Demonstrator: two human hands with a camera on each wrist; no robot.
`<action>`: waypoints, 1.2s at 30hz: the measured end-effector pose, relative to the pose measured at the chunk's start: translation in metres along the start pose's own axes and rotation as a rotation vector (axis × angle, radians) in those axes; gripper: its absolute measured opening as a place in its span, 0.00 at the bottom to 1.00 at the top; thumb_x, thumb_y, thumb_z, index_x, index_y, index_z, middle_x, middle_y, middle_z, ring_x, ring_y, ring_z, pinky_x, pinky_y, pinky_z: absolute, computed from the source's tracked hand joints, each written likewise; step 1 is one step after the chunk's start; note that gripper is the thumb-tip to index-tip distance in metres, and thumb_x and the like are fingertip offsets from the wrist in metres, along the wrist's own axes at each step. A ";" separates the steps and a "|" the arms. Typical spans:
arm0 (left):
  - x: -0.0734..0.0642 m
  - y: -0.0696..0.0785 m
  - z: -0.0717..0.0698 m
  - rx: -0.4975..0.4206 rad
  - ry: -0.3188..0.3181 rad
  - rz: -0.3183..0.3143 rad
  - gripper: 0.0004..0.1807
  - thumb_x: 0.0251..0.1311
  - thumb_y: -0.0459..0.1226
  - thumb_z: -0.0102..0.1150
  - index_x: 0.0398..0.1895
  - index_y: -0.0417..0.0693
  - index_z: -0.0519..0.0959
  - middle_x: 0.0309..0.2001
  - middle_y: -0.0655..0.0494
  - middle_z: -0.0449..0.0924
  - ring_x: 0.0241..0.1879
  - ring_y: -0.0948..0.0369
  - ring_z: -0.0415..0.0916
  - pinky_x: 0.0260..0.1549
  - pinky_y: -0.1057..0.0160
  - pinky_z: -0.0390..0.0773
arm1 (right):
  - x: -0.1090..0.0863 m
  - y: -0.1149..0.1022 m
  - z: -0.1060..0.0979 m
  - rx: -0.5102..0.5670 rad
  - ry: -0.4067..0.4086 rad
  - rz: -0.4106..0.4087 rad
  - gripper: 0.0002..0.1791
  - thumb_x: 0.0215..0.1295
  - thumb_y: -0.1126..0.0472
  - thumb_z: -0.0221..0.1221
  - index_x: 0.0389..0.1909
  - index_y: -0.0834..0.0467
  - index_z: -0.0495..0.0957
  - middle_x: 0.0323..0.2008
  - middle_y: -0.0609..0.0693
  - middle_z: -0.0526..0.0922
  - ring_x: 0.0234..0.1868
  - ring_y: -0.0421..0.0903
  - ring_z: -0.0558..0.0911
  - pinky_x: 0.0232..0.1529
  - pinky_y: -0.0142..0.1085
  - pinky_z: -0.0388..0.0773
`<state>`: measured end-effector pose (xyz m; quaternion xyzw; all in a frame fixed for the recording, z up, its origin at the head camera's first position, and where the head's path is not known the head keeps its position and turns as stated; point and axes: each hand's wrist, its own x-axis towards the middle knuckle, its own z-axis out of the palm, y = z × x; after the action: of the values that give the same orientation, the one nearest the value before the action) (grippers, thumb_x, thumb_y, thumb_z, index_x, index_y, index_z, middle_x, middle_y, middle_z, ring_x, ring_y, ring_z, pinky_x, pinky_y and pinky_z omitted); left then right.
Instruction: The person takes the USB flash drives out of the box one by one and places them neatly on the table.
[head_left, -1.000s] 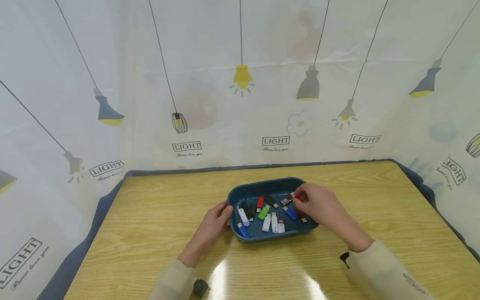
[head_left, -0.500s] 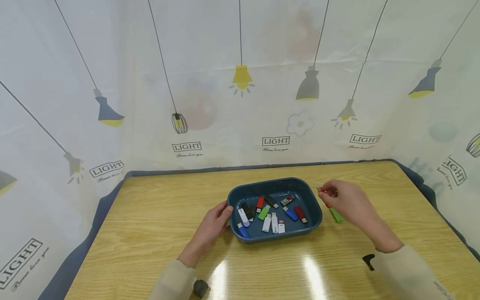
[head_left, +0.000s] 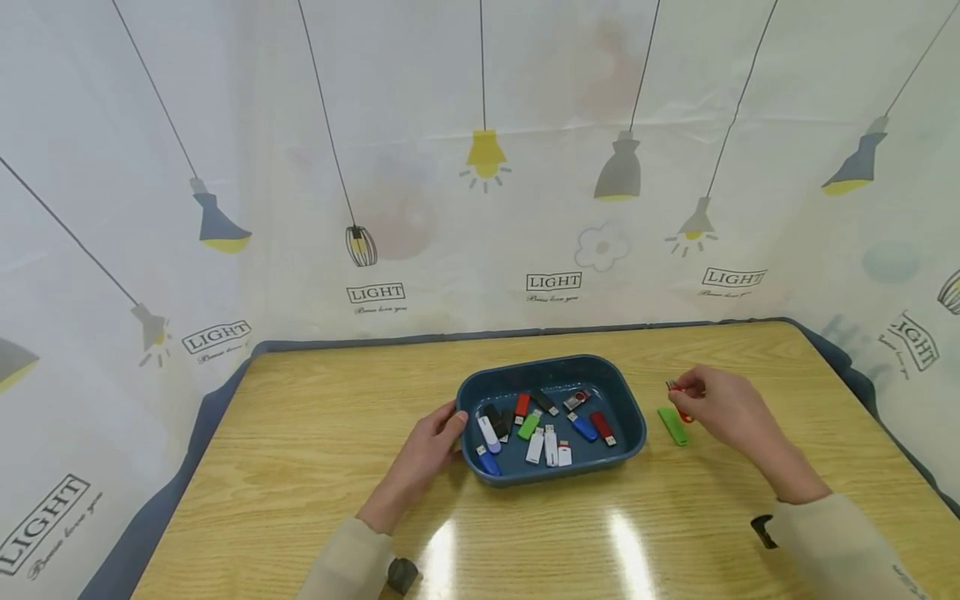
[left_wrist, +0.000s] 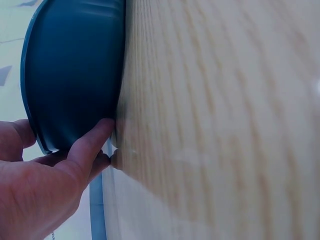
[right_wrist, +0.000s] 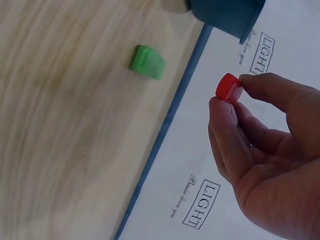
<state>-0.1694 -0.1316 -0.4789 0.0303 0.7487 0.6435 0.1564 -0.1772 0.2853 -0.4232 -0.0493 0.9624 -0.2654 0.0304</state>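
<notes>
My left hand [head_left: 426, 446] holds the left end of a dark blue tray [head_left: 525, 480], thumb over the rim and fingers against the outer wall, as the left wrist view shows. Between the thumb and fingertips of my right hand [head_left: 726, 410] is a red USB stick [right_wrist: 229, 88], raised above the table to the right of the tray. Its metal plug points up and away. Just left of that hand, a green USB stick [head_left: 672, 426] lies on the wood. Inside the tray are several more sticks, among them a dark red one [head_left: 602, 428] and a blue one [head_left: 582, 427].
The tray stands near the middle of a wooden table [head_left: 322, 467]. A white curtain [head_left: 465, 225] printed with lamps hangs behind the table's far edge and along both sides. Lamp glare shines on the near tabletop.
My right hand has lifted the red USB stick out of the tray and carried it right, past the rim, beside the green stick. My left hand and the tray have stayed put.
</notes>
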 end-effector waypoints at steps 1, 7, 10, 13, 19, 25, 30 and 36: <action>0.000 0.000 0.000 0.000 0.000 -0.001 0.30 0.83 0.44 0.44 0.80 0.38 0.59 0.75 0.38 0.65 0.68 0.45 0.71 0.63 0.45 0.75 | 0.000 0.003 0.000 -0.002 -0.008 0.008 0.17 0.71 0.58 0.63 0.46 0.70 0.81 0.36 0.57 0.86 0.33 0.49 0.83 0.30 0.40 0.78; 0.000 0.000 0.000 -0.006 0.000 -0.007 0.30 0.83 0.44 0.44 0.80 0.38 0.59 0.75 0.38 0.65 0.68 0.45 0.71 0.63 0.45 0.75 | 0.004 0.018 0.002 -0.029 -0.026 0.043 0.18 0.71 0.57 0.63 0.45 0.71 0.82 0.35 0.57 0.86 0.34 0.51 0.82 0.31 0.41 0.78; 0.000 0.001 -0.001 -0.009 -0.001 -0.012 0.30 0.83 0.44 0.44 0.80 0.38 0.59 0.75 0.38 0.65 0.69 0.46 0.70 0.63 0.44 0.74 | 0.005 0.022 0.004 -0.044 -0.033 0.051 0.18 0.71 0.57 0.63 0.44 0.72 0.82 0.34 0.57 0.86 0.34 0.51 0.82 0.31 0.41 0.78; 0.000 0.000 -0.001 -0.012 -0.002 -0.012 0.30 0.83 0.43 0.44 0.80 0.38 0.59 0.75 0.38 0.65 0.69 0.46 0.70 0.64 0.44 0.74 | 0.007 0.026 0.005 -0.054 -0.045 0.056 0.17 0.71 0.58 0.63 0.44 0.72 0.82 0.35 0.57 0.86 0.33 0.50 0.81 0.31 0.42 0.78; 0.001 0.000 0.000 -0.005 -0.008 -0.002 0.30 0.83 0.43 0.44 0.80 0.37 0.59 0.75 0.38 0.65 0.70 0.45 0.69 0.62 0.45 0.75 | 0.010 0.034 0.008 -0.067 -0.065 0.065 0.18 0.70 0.58 0.63 0.45 0.72 0.83 0.37 0.61 0.86 0.36 0.54 0.83 0.35 0.48 0.81; 0.001 0.000 -0.001 0.002 -0.008 -0.005 0.30 0.83 0.43 0.43 0.80 0.37 0.59 0.75 0.37 0.64 0.70 0.44 0.68 0.62 0.45 0.75 | 0.012 0.040 0.010 -0.083 -0.086 0.070 0.19 0.70 0.58 0.63 0.46 0.72 0.83 0.38 0.62 0.86 0.37 0.56 0.83 0.38 0.51 0.81; 0.001 0.000 -0.001 -0.002 -0.009 -0.005 0.30 0.83 0.43 0.43 0.80 0.37 0.59 0.75 0.37 0.64 0.70 0.44 0.69 0.62 0.45 0.76 | 0.015 0.041 0.011 -0.103 -0.105 0.076 0.19 0.71 0.56 0.63 0.45 0.72 0.83 0.37 0.61 0.86 0.36 0.55 0.83 0.39 0.53 0.80; 0.000 0.000 -0.001 -0.008 -0.006 -0.007 0.30 0.83 0.44 0.44 0.79 0.37 0.60 0.75 0.37 0.64 0.69 0.44 0.70 0.61 0.46 0.77 | 0.015 0.041 0.014 -0.116 -0.122 0.091 0.18 0.71 0.57 0.62 0.43 0.72 0.82 0.34 0.58 0.85 0.33 0.51 0.81 0.38 0.51 0.80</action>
<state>-0.1700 -0.1320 -0.4786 0.0289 0.7457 0.6459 0.1611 -0.1940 0.3116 -0.4567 -0.0231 0.9738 -0.2039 0.0979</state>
